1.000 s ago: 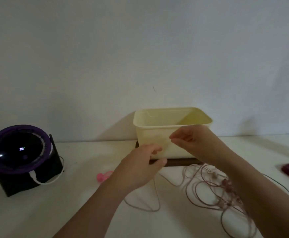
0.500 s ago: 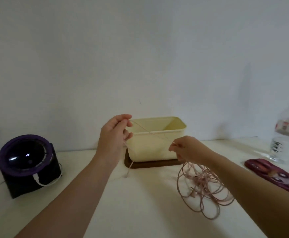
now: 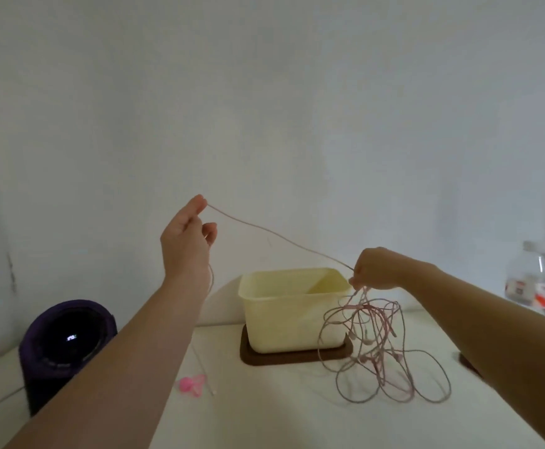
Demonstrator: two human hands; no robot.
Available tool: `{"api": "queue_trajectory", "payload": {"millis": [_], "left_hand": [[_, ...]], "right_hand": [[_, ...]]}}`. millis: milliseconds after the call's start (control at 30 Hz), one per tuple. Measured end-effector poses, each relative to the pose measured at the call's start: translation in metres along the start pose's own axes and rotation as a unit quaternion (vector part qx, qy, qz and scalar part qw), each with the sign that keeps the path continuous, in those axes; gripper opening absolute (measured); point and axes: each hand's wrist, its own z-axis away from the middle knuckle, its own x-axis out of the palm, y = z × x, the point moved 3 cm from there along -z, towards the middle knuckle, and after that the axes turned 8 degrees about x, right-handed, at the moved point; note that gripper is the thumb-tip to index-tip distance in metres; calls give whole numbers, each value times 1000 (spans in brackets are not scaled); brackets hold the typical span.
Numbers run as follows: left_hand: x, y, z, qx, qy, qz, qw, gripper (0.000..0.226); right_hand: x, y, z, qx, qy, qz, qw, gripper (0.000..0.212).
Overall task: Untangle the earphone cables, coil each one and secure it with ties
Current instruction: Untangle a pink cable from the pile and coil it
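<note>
The job looks barely begun: the left hand (image 3: pixel 187 234) pinches one pink strand (image 3: pixel 277 235), raised at 10 o'clock of the cream tub (image 3: pixel 293 306). The right hand (image 3: pixel 374 270) grips the earphone cables (image 3: pixel 378 345) at the tub's 2 o'clock corner, and their knotted loops hang to the table (image 3: pixel 280 416) at 4 o'clock. Nothing is coiled or tied yet. The label on the bottle (image 3: pixel 530 280) at 3 o'clock is too blurred to read.
</note>
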Motion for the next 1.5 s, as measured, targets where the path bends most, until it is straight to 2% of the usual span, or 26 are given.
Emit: {"api": "queue_trajectory", "payload": {"millis": [100, 200, 233, 333, 367, 400, 433, 533, 567, 600, 667, 733, 767, 800, 833, 867, 900, 933, 967, 1000, 1100, 1200, 1367, 1433, 1467, 1500], "left_hand": [[7, 6, -4, 33, -24, -55, 998, 42], [12, 15, -10, 62, -46, -86, 993, 43], [12, 17, -11, 66, -52, -97, 992, 43], [11, 20, -14, 74, -75, -118, 987, 42], [9, 20, -14, 74, -78, -125, 986, 41], [7, 19, -14, 72, -82, -131, 985, 41], [6, 18, -13, 68, -85, -137, 985, 41], [2, 11, -10, 51, -93, -144, 984, 40], [0, 9, -9, 47, -94, -148, 983, 40], [0, 8, -9, 44, -94, -152, 983, 40], [-1, 6, -9, 38, -92, -155, 983, 40], [1, 5, -8, 37, -93, -156, 983, 40], [2, 5, -8, 37, -94, -156, 982, 40], [3, 5, -7, 37, -96, -155, 982, 40], [3, 4, -6, 34, -98, -155, 983, 39], [4, 4, -5, 32, -99, -153, 983, 39], [4, 3, -5, 29, -100, -151, 983, 39], [4, 3, -4, 27, -102, -149, 983, 38], [4, 2, -4, 23, -105, -147, 983, 38], [3, 2, -3, 20, -108, -148, 983, 37], [3, 1, -2, 15, -111, -146, 983, 37], [5, -1, 0, 12, -117, -144, 983, 36], [8, -3, 3, 19, -123, -143, 982, 36], [10, -5, 5, 22, -129, -146, 981, 37], [11, -5, 7, 23, -132, -148, 980, 37], [12, -6, 7, 23, -135, -149, 979, 37]], "right_hand": [[-31, -5, -5, 11, 97, -51, 994, 30], [-65, -7, -2, 18, 98, -116, 988, 28], [-77, -7, 1, 20, 126, -140, 982, 28], [-115, -2, 8, 44, 294, -244, 923, 32], [-121, -2, 10, 46, 309, -270, 911, 32], [-123, -3, 11, 44, 285, -291, 912, 30], [-122, -5, 12, 43, 222, -304, 925, 27], [-102, -9, 21, 69, -48, -294, 952, 29], [-99, -9, 21, 73, -71, -297, 950, 30], [-100, -7, 19, 70, -38, -323, 943, 31], [-112, -4, 14, 44, 148, -393, 907, 30], [-126, -4, 21, 7, 346, -398, 849, 32], [-128, -8, 27, -17, 401, -382, 833, 33], [-127, -12, 31, -37, 424, -359, 831, 33], [-122, -13, 28, -45, 412, -329, 849, 32], [-113, -14, 23, -35, 360, -286, 887, 33], [-102, -13, 15, -11, 265, -251, 931, 33], [-91, -9, 12, 21, 163, -246, 955, 33], [-84, -5, 10, 46, 96, -274, 956, 32], [-81, -1, 11, 60, 80, -325, 940, 32], [-86, 11, 12, 60, 221, -412, 882, 31], [-88, 5, 19, 28, 315, -361, 877, 32], [-97, -11, 41, -121, 491, -337, 794, 26], [-90, -15, 38, -146, 515, -240, 810, 25], [-86, -15, 33, -136, 465, -220, 847, 26], [-82, -14, 28, -96, 359, -227, 900, 27]]}}
